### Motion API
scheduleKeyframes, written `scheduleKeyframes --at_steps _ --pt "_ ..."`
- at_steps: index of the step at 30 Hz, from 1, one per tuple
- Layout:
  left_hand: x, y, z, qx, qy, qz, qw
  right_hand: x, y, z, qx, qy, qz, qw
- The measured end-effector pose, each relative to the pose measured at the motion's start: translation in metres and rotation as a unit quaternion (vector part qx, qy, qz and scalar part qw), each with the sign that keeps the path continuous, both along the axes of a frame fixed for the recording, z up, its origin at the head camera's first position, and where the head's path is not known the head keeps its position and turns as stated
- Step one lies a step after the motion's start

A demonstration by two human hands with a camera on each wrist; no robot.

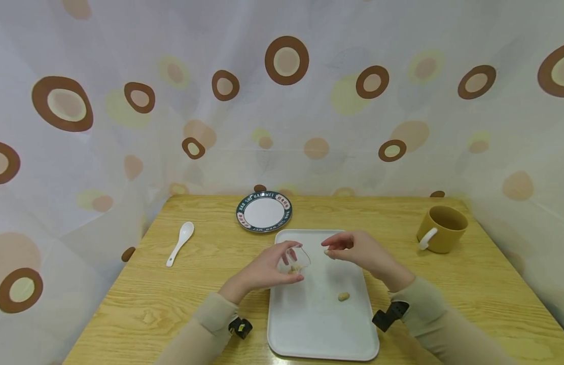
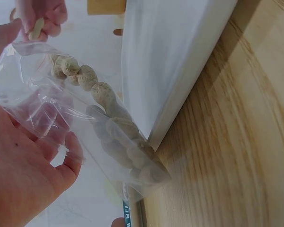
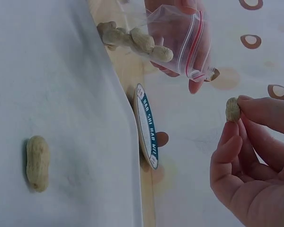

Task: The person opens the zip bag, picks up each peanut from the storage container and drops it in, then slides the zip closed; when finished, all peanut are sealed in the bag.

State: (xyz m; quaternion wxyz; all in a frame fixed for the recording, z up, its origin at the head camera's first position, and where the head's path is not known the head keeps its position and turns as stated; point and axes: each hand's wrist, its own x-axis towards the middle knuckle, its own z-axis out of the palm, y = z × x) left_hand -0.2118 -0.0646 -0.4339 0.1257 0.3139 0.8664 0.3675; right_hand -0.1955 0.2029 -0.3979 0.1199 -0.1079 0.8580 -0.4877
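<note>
My left hand [image 1: 266, 268] holds a clear zip bag [image 3: 177, 40] with a red stripe along its open mouth. Several unshelled peanuts [image 2: 104, 97] lie inside the bag, toward its bottom. Between the thumb and fingertips of my right hand [image 1: 364, 253] a peanut [image 3: 233, 109] is pinched, a little to the right of the bag mouth and apart from it. Both hands are above a white tray [image 1: 320, 329]. One loose peanut [image 1: 343, 296] lies on the tray's right side, below my right hand.
Behind the tray sits a round plate [image 1: 263, 213] with a dark green lettered rim. A white spoon [image 1: 180, 243] lies at the left of the wooden table [image 1: 145, 304]. At the right stands a mustard-yellow mug [image 1: 439, 235] with a white handle. A patterned curtain [image 1: 245, 126] hangs behind.
</note>
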Motion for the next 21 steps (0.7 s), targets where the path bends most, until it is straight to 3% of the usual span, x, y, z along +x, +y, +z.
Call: scheduleKeyframes --at_steps 21 --pt "-0.003 -0.002 -0.003 0.015 0.004 0.000 0.9999 -0.006 -0.050 0.005 -0.048 -0.001 0.018 0.9987"
